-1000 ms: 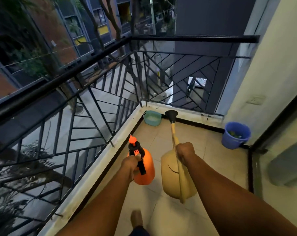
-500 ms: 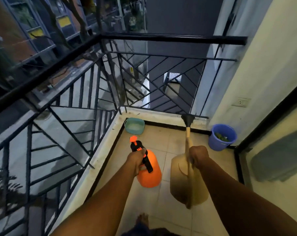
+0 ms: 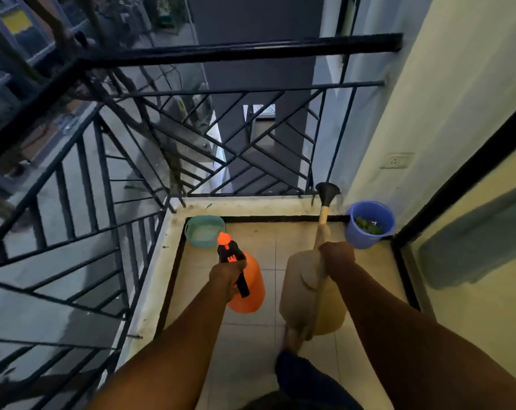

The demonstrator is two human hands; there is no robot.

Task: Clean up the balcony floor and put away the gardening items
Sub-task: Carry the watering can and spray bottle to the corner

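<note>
A black railing [image 3: 221, 51] is running along the left and far sides of a narrow balcony; pale floor tiles [image 3: 256, 341] are lying inside a dark border, with a stained kerb [image 3: 250, 204] under the bars; a cream wall [image 3: 446, 93] is rising on the right, carrying a socket [image 3: 397, 161]; a black-framed glass door [image 3: 469, 232] is standing nearer; dim bluish light is falling; buildings [image 3: 17, 28] are showing beyond.

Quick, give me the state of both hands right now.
Left hand: closed, its grip around the handle of the orange sprayer.
Right hand: closed, its grip around the handle of the beige watering can.
</note>
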